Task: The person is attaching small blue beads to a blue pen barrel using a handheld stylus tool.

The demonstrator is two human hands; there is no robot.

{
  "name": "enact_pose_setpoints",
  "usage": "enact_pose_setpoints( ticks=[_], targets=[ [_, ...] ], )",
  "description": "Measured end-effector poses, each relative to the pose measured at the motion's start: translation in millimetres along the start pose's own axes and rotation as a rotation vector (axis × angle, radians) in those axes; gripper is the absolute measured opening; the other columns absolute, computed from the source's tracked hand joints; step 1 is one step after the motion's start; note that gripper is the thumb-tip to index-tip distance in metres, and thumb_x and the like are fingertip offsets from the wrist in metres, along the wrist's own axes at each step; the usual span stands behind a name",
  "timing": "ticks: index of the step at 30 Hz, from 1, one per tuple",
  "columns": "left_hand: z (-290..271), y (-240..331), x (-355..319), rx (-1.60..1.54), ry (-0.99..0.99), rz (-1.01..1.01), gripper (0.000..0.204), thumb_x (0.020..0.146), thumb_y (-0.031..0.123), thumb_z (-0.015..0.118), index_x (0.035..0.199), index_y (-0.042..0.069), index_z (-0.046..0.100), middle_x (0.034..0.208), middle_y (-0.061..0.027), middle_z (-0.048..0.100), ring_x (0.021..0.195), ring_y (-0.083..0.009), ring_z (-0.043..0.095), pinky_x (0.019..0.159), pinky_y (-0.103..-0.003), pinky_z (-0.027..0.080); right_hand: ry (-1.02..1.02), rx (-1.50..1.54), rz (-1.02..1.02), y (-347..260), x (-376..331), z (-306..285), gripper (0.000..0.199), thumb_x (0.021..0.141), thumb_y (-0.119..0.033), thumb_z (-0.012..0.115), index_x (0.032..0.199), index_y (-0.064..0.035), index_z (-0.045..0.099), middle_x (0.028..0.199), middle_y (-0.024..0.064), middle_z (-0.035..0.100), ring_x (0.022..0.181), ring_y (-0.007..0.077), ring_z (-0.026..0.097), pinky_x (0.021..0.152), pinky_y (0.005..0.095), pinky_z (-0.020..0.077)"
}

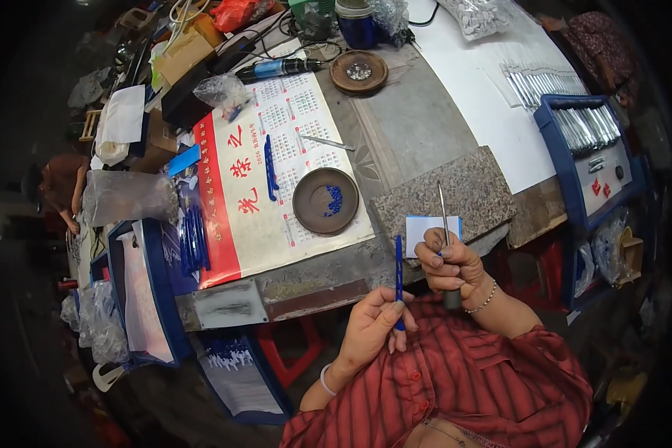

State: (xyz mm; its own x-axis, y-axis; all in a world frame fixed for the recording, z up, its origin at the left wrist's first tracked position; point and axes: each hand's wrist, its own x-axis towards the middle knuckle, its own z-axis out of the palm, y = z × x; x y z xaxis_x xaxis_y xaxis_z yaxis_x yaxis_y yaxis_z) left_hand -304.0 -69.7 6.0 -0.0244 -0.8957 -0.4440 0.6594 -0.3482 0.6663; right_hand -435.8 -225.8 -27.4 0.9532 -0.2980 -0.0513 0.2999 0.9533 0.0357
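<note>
My left hand [373,317] pinches the lower part of a slim blue stick [399,263], which stands nearly upright. Beside it, my right hand [449,261] is closed round a thin metal-shafted tool [444,205] with a dark cylindrical handle end; whether it is an awl or a screwdriver I cannot tell. The tool's tip points away from me, over a speckled stone slab [444,183]. A small white pad [418,225] with a blue edge lies just past my right hand. Left of the slab, a round brown dish [306,201] holds small blue pieces [334,200].
A red and white calendar sheet [239,246] covers the table's left part, with more blue sticks [271,168] and a metal tweezer-like strip [327,142] on it. Blue trays [173,299] [549,138] stand at both sides. Farther off are a wooden dish [338,75] and a blue-bodied tool [276,69].
</note>
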Motion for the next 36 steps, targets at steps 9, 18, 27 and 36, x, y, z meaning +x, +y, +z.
enact_pose_setpoints(
  ticks=[9, 18, 27, 36],
  targets=[
    [5.7, 5.3, 10.2, -0.060, 0.157, 0.028, 0.023, 0.093, 0.011, 0.047, 0.112, -0.001, 0.047, 0.079, -0.0112, 0.061, 0.052, -0.0121, 0.057, 0.044, -0.019, 0.043, 0.097, -0.156, -0.037, -3.0, -3.1, 5.8, 0.011, 0.084, -0.001, 0.055, 0.094, -0.0011, 0.052, 0.081, 0.0084, 0.048, 0.046, 0.0031, 0.035, 0.037, 0.0164, 0.0359],
    [5.6, 7.1, 18.5, -0.042, 0.181, 0.038, 0.017, 0.090, 0.006, 0.049, 0.107, 0.002, 0.046, 0.079, -0.0135, 0.061, 0.053, -0.0140, 0.058, 0.045, -0.020, 0.045, 0.076, -0.087, -0.018, -7.2, -5.2, 1.1, 0.013, 0.086, -0.001, 0.052, 0.098, -0.0023, 0.050, 0.085, 0.0080, 0.048, 0.047, 0.0022, 0.033, 0.037, 0.0152, 0.0338],
    [5.8, 2.7, 25.0, -0.055, 0.208, 0.039, 0.015, 0.090, 0.005, 0.048, 0.104, -0.002, 0.049, 0.086, -0.0157, 0.063, 0.068, -0.0185, 0.065, 0.060, -0.024, 0.053, 0.175, -0.410, -0.069, -4.6, -9.6, 11.6, 0.019, 0.084, 0.000, 0.054, 0.101, -0.0044, 0.047, 0.087, 0.0080, 0.053, 0.050, 0.0036, 0.039, 0.038, 0.0173, 0.0356],
    [11.5, -8.6, 35.0, 0.074, 0.225, 0.126, 0.019, 0.090, -0.001, 0.048, 0.107, -0.006, 0.048, 0.097, -0.0143, 0.062, 0.086, -0.0172, 0.063, 0.077, -0.027, 0.053, 0.354, -1.674, -0.307, 18.0, -20.8, 26.4, 0.024, 0.081, 0.004, 0.055, 0.102, -0.0001, 0.045, 0.084, 0.0082, 0.059, 0.075, 0.0111, 0.061, 0.062, 0.0233, 0.0491]
  ],
)
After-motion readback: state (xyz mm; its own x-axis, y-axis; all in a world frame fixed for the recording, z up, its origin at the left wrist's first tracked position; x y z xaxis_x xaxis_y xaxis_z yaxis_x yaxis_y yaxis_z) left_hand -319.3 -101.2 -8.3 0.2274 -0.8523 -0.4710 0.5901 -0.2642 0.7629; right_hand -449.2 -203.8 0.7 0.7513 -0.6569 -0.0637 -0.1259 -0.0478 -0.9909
